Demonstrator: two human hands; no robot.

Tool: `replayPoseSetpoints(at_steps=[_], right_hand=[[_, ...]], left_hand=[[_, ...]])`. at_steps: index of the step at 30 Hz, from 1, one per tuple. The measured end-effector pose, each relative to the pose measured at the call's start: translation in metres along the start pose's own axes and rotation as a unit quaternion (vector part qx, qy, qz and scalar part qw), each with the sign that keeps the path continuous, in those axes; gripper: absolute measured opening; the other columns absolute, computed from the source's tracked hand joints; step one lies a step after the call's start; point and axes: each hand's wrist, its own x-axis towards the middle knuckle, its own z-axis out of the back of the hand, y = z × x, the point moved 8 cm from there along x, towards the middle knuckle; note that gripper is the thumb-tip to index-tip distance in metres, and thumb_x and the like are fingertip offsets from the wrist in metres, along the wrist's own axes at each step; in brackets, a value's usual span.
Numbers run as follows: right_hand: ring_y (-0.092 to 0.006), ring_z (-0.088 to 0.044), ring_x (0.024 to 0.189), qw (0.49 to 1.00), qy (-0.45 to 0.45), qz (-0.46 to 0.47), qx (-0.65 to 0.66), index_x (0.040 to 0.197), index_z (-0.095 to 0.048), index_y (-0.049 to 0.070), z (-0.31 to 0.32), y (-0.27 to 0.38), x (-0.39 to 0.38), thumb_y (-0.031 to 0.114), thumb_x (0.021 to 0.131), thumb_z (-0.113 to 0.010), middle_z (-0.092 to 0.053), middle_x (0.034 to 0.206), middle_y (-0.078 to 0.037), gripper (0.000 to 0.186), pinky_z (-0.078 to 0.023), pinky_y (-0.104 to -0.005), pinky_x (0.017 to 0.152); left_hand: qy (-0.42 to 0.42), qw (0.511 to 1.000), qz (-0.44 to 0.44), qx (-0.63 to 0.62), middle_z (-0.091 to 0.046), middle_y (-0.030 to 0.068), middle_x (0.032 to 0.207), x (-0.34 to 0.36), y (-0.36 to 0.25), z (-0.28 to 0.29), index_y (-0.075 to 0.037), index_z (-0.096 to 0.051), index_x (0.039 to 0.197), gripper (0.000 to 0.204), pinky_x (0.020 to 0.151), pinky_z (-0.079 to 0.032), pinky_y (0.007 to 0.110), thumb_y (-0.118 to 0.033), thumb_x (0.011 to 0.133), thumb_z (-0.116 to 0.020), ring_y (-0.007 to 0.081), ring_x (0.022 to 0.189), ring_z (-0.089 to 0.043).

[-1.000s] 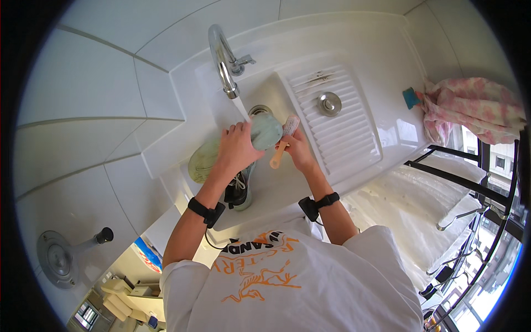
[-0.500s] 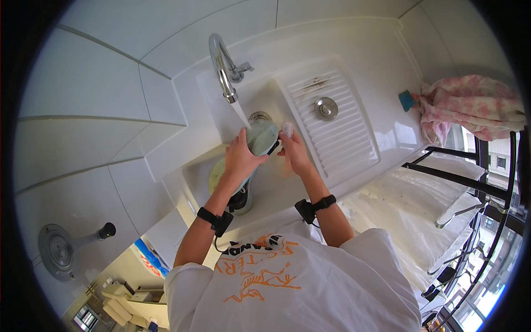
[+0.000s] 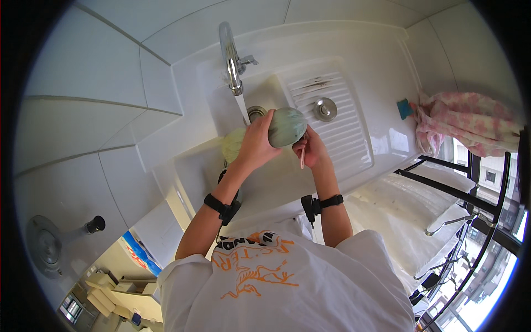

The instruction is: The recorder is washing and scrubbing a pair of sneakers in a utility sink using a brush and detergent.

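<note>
Centre frame, I see the left hand point(image 3: 255, 145) wrapped around a smooth, rounded pale-green bowl point(image 3: 286, 126), held tilted over the glossy white sink point(image 3: 194, 171) under the chrome tap point(image 3: 230, 53). The right hand point(image 3: 311, 149) pinches a thin pale stick point(image 3: 302, 156); its lower end is hidden. Farther right: ribbed drainboard point(image 3: 345, 133), round metal plug point(image 3: 324, 109), crumpled pink cloth point(image 3: 470, 123).

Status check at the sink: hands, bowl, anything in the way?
Left hand grips pale green bowl under running tap. Right hand holds a thin stick-like tool against it. Another greenish dish sits in the basin below.
</note>
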Motion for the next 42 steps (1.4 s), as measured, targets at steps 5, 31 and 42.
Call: replayPoseSetpoints(at_steps=[5, 31, 42], right_hand=[[-0.0032, -0.040, 0.043, 0.995, -0.024, 0.036, 0.092, 0.092, -0.062, 0.009, -0.006, 0.005, -0.007, 0.024, 0.098, -0.056, -0.058, 0.070, 0.005, 0.017, -0.035, -0.0157, 0.037], [-0.0040, -0.036, 0.043, 0.970, 0.073, 0.109, 0.206, 0.081, -0.054, 0.009, 0.008, -0.001, -0.006, 0.015, 0.096, -0.039, -0.050, 0.064, 0.004, 0.022, -0.036, -0.0181, 0.038], [-0.0058, -0.041, 0.047, 0.980, 0.057, 0.117, 0.152, 0.091, -0.058, 0.008, 0.025, 0.017, 0.002, 0.016, 0.097, -0.042, -0.057, 0.073, 0.001, 0.019, -0.037, -0.0178, 0.038]], left_hand=[[0.001, 0.998, -0.029, -0.051, -0.053, 0.0198, 0.125, 0.007, -0.009, -0.002, -0.003, -0.032, 0.145, 0.093, 0.099, -0.043, 0.047, -0.010, 0.064, -0.077, 0.0386, 0.115, -0.052], [-0.147, 0.734, 0.408, -0.522, -0.050, 0.0100, 0.140, -0.094, 0.145, -0.038, -0.002, -0.029, 0.150, 0.068, 0.099, -0.044, 0.035, -0.024, 0.094, -0.060, 0.0200, 0.125, -0.050], [-0.157, 0.666, 0.364, -0.631, -0.059, 0.0040, 0.122, -0.086, 0.120, -0.022, -0.010, -0.046, 0.128, 0.038, 0.088, -0.051, 0.035, -0.033, 0.100, -0.055, 0.0166, 0.109, -0.061]])
